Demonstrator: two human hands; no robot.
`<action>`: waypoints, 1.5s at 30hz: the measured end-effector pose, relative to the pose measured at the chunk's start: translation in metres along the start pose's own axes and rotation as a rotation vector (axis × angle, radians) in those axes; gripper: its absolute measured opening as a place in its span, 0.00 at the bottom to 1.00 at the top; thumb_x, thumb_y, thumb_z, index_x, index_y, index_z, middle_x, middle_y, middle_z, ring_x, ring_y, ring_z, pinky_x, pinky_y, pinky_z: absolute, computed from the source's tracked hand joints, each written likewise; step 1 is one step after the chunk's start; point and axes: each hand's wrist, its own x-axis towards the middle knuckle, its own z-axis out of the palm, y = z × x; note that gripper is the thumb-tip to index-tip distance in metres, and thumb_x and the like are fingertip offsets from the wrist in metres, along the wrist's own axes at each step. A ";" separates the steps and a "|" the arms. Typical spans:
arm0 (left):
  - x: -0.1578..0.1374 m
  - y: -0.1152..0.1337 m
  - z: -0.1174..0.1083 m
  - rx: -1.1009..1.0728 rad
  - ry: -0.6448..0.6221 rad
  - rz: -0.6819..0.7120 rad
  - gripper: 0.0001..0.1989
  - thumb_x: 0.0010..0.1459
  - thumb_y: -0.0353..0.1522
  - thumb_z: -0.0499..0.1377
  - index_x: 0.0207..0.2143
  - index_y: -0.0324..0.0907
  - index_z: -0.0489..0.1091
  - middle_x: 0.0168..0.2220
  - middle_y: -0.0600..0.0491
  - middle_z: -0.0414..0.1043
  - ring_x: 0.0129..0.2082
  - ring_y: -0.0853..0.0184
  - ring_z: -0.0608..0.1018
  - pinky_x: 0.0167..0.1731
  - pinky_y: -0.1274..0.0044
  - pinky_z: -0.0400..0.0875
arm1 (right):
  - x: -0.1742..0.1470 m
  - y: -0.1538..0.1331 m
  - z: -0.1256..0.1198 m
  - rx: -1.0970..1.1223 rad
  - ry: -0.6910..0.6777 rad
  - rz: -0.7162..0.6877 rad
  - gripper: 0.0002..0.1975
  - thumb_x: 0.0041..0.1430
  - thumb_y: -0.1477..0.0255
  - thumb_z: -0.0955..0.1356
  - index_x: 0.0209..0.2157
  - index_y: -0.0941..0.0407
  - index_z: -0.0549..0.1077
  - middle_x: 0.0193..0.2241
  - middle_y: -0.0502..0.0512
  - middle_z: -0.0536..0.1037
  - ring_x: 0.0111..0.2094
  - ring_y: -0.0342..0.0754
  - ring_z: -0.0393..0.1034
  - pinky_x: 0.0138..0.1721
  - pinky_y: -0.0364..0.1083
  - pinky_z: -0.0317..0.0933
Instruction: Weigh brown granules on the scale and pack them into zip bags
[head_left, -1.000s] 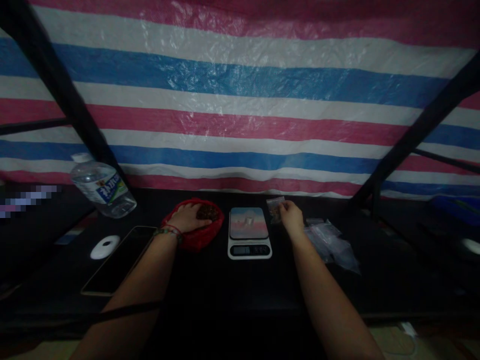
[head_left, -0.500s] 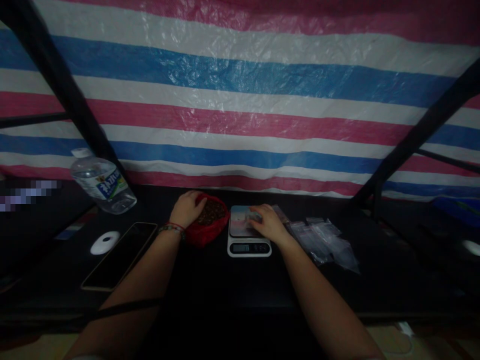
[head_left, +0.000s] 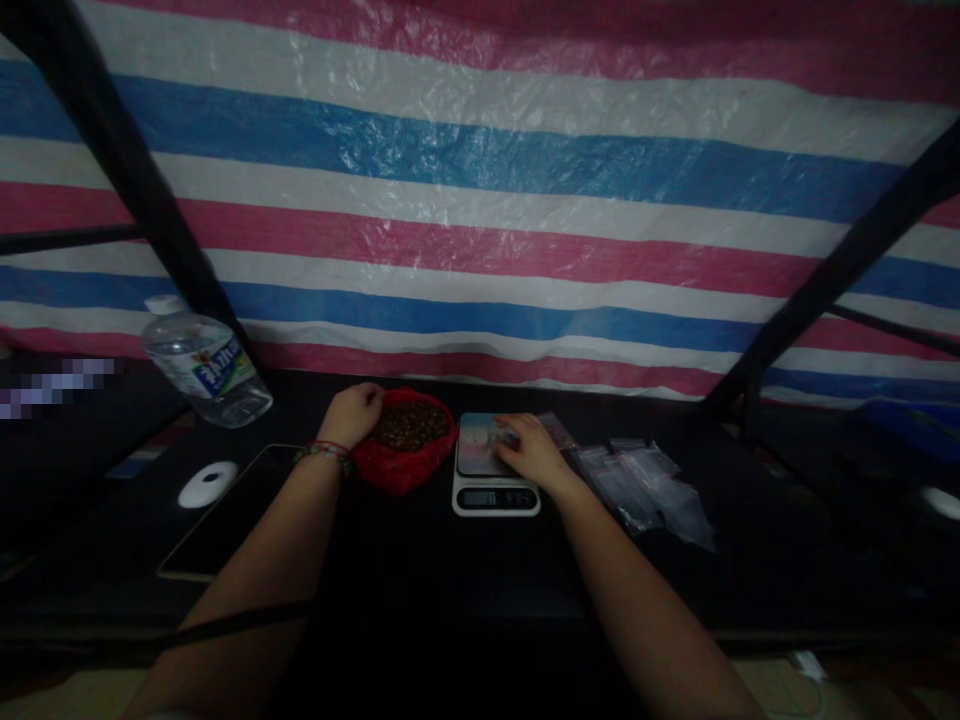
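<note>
A red plastic bag [head_left: 401,468], its mouth rolled open, holds many small brown pieces [head_left: 412,427] that look like beans or seeds. At its left rim my left hand [head_left: 351,415] has its fingers curled and pinched on the bag's edge. To the right lies a white digital kitchen scale [head_left: 496,500] with a shiny plate and a dark display. Over the right half of the plate is my right hand [head_left: 534,452], thumb and fingers bent towards each other; what is between them is too dim to name. Just beyond that hand, a small clear bag with brownish contents [head_left: 559,432] shows partly.
Several clear zip bags [head_left: 649,485] lie right of the scale. On the left are a phone [head_left: 217,535], partly under my left forearm, a white oval object [head_left: 208,485] and a large clear bottle [head_left: 210,365]. Dark frame bars and a striped sheet [head_left: 480,230] stand behind.
My left hand has moved left from over the bag's contents to its rim, its fingers now curled, so more brown pieces show. My right hand stays over the scale.
</note>
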 end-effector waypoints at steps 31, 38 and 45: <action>-0.005 -0.005 0.033 -1.307 -0.202 -0.324 0.27 0.55 0.50 0.51 0.42 0.35 0.71 0.38 0.42 0.77 0.39 0.56 0.79 0.40 0.67 0.74 | 0.005 -0.018 0.006 0.213 0.118 0.025 0.23 0.51 0.77 0.68 0.51 0.53 0.69 0.44 0.58 0.72 0.44 0.49 0.68 0.39 0.48 0.68; -0.003 -0.009 0.022 -1.558 -0.295 -0.361 0.17 0.54 0.36 0.52 0.42 0.35 0.70 0.40 0.44 0.77 0.42 0.57 0.78 0.47 0.65 0.72 | 0.038 -0.053 0.019 0.018 -0.111 -0.096 0.15 0.54 0.75 0.69 0.45 0.54 0.74 0.42 0.56 0.75 0.45 0.49 0.69 0.48 0.48 0.63; -0.004 -0.009 0.024 -1.542 -0.301 -0.293 0.21 0.52 0.37 0.50 0.43 0.33 0.70 0.38 0.40 0.77 0.40 0.52 0.79 0.43 0.59 0.73 | 0.075 -0.056 0.045 -0.259 -0.258 -0.053 0.15 0.54 0.78 0.66 0.44 0.55 0.75 0.43 0.60 0.76 0.43 0.52 0.71 0.45 0.47 0.62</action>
